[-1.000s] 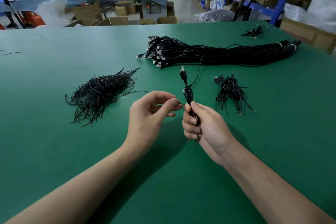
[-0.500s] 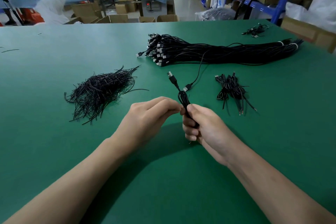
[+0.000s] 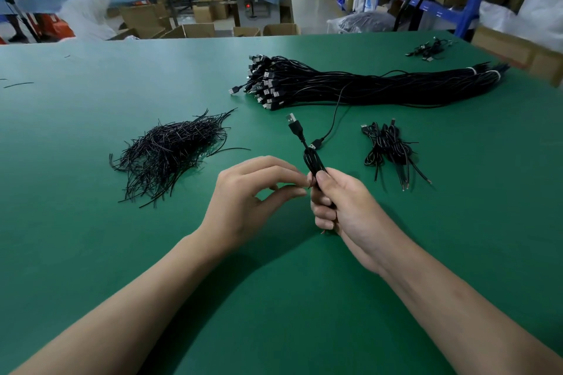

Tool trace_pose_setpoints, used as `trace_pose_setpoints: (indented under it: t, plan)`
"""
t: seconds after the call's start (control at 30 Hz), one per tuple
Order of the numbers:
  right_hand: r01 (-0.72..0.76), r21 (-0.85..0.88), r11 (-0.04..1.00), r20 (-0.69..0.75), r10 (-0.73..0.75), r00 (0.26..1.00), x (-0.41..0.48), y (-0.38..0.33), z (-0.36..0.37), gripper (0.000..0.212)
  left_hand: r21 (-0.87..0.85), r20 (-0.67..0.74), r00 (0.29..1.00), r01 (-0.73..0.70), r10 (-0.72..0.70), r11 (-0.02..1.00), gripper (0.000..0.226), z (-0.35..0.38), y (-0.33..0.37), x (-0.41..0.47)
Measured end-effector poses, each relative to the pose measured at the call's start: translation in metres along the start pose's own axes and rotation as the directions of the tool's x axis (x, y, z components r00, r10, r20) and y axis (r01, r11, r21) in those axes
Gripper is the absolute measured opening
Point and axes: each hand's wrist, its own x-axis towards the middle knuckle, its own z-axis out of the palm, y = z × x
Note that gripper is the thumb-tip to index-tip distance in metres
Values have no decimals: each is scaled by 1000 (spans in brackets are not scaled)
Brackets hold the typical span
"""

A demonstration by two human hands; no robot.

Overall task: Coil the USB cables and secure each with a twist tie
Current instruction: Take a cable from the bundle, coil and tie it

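Now: coiled cable (image 3: 315, 163) held upright over the green table (image 3: 91, 253), centre front, its USB plug (image 3: 293, 124) sticking out the top. Right hand (image 3: 344, 210) is fisted round the coil's lower half. Left hand (image 3: 249, 195) has thumb and forefinger tips pinched together against the coil, on what I take for a twist tie (image 3: 308, 188); too thin to be sure.

Risks:
- Right grip slackens and the loops spring apart.
- Tie end slips the pinch mid-twist.
- Too few turns, so it unwinds later.
- Stray cable end (image 3: 316, 143) lies just behind the coil and could snag.

Tie pile (image 3: 173, 152) left, finished coils (image 3: 387, 149) right, uncoiled bundle (image 3: 380, 87) beyond.
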Motion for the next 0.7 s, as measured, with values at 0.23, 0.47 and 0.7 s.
trace_pose_setpoints:
  t: [0.23, 0.47, 0.7]
  plan:
    - [153, -181, 971, -34, -162, 986, -2, 1, 9, 29, -451, 200, 826, 555, -527, 699, 23, 11, -3, -3]
    - [171, -41, 984, 5, -171, 985, -6, 0, 16, 26, -581, 247, 854, 509, -459, 635, 35, 12, 1, -3]
    - [148, 82, 986, 15, -149, 989, -7, 1, 19, 29, -562, 200, 865, 486, -461, 669, 42, 13, 4, -3]
